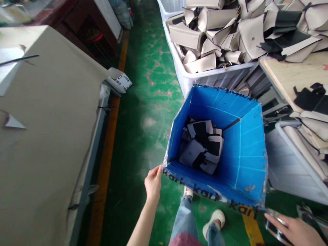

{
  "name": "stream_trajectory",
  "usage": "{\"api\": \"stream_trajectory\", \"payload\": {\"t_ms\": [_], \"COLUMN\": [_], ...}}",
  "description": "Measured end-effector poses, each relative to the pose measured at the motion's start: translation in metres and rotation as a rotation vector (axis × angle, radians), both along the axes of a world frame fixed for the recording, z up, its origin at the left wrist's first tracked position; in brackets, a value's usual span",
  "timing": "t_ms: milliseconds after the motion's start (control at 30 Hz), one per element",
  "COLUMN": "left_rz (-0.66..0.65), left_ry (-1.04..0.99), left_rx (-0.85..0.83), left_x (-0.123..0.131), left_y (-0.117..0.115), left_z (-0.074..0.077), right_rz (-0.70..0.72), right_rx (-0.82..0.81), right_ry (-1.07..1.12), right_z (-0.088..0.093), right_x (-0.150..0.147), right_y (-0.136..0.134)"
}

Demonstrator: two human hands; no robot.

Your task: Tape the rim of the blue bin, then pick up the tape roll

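Step in hand: positioning the blue bin (pixel 238 164) at 3 o'clock on the green floor (pixel 143 102). Left hand (pixel 153 182), grip pinching the near-left rim corner. Right hand (pixel 294 229), grip apparently spread over a shiny object. Next: a firm two-handed hold.

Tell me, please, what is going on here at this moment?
A person stands on the green floor with the left hand at the near corner of a blue box that holds grey and black pieces. The right hand rests on a shiny roll by the box's other corner.
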State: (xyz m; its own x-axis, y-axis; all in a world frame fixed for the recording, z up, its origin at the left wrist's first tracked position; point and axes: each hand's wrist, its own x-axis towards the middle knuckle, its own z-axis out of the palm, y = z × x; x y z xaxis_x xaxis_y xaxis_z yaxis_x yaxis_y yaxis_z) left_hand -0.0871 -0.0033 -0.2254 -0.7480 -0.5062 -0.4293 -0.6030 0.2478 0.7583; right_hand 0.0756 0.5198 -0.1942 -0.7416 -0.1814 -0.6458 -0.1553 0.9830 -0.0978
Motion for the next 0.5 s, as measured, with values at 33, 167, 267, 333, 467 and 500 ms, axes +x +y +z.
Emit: {"api": "stream_trajectory", "payload": {"t_ms": [33,167,267,333,467,500], "left_rz": [0.001,0.061,0.228,0.234,0.088,0.086], "left_ry": [0.004,-0.011,-0.070,-0.131,-0.236,-0.254], "left_rx": [-0.039,-0.172,-0.204,-0.109,0.181,0.229], "left_x": [0.000,0.003,0.006,0.005,-0.003,-0.005], "left_y": [0.003,0.019,0.031,0.036,0.039,0.040], "left_z": [0.001,0.005,0.007,0.006,0.006,0.008], "right_rz": [0.042,-0.015,-0.171,-0.222,-0.300,-0.319], "right_rx": [0.037,0.064,0.112,0.171,0.232,0.238], "right_ry": [0.018,0.009,0.016,0.007,0.019,0.029], "right_z": [-0.002,0.014,0.039,0.050,0.055,0.054], "right_x": [0.000,-0.012,-0.033,-0.046,-0.062,-0.064], "right_y": [0.000,-0.012,-0.030,-0.040,-0.049,-0.049]}}
